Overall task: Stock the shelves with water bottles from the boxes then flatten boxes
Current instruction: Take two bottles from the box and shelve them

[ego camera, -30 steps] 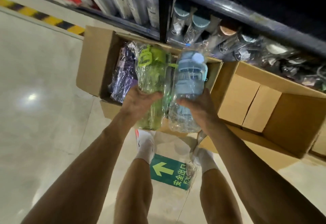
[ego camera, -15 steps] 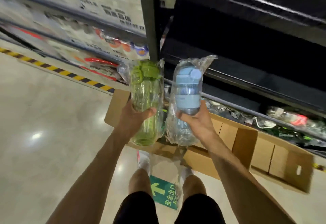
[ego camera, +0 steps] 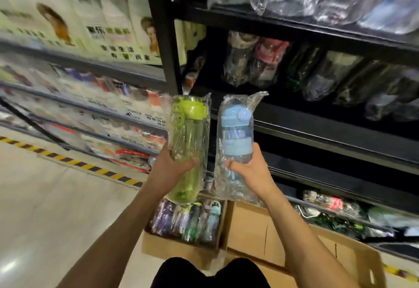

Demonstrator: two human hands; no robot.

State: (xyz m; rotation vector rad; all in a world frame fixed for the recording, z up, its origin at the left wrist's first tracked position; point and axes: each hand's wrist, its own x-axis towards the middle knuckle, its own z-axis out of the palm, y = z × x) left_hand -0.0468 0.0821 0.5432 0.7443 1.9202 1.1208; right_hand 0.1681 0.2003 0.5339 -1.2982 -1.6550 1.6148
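Curling mid-body, left grip [ego camera: 169, 172] holds green bottle [ego camera: 189, 133] upright, right grip [ego camera: 250, 171] blue bottle [ego camera: 235, 133].

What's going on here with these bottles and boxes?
A person is stocking shelves with water bottles. Their left hand grips a plastic-wrapped green bottle, and their right hand grips a wrapped blue bottle. Both are held upright in front of the black shelving. On the floor below, an open cardboard box holds more wrapped bottles, with a second box beside it. Neither held bottle is on a shelf yet.
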